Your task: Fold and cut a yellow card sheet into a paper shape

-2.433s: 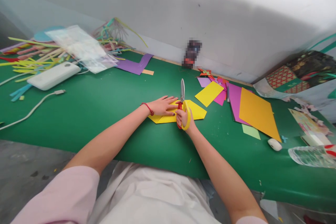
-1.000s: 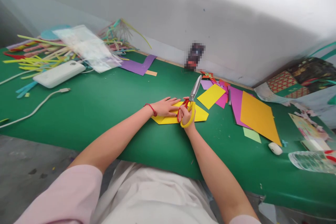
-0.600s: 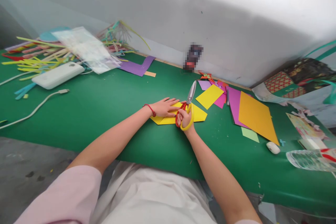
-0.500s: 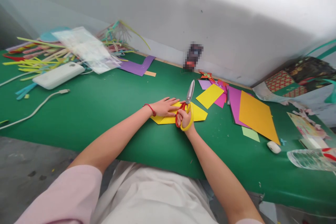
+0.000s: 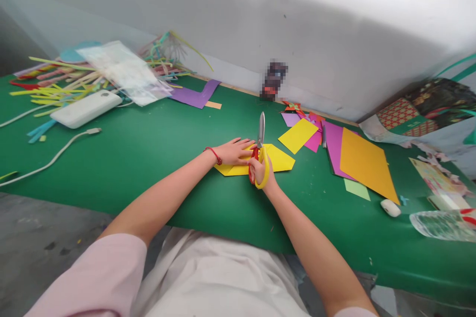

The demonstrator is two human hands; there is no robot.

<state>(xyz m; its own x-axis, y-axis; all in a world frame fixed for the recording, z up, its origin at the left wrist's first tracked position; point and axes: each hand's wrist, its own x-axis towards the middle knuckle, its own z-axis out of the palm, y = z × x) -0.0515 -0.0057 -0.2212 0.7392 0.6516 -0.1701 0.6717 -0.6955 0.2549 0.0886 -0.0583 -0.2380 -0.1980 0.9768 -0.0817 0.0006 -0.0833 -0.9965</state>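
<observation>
A folded sheet of yellow paper [image 5: 280, 158] lies flat on the green table [image 5: 208, 203] in front of me. My left hand [image 5: 235, 151] rests on its left part, palm down with the fingers stretched out. Over the middle of the paper, my right hand [image 5: 262, 168] is closed round the handles of a pair of scissors [image 5: 262, 129], one handle red and one yellow. The blades look shut and point away from me, toward the wall. My right hand hides part of the paper.
Colourful strips [image 5: 67, 84] and a white power bank [image 5: 86, 109] lie at left, near a white cable [image 5: 48, 162]. Purple paper [image 5: 191, 97] sits at the back. To the right are a yellow rectangle [image 5: 298, 135], an orange sheet [image 5: 366, 163], a white case [image 5: 390, 207] and a plastic bottle [image 5: 439, 225].
The scissors have swung slightly to the left in my right hand, so the blades now stand more upright in view. My left hand stays on the yellow paper.
</observation>
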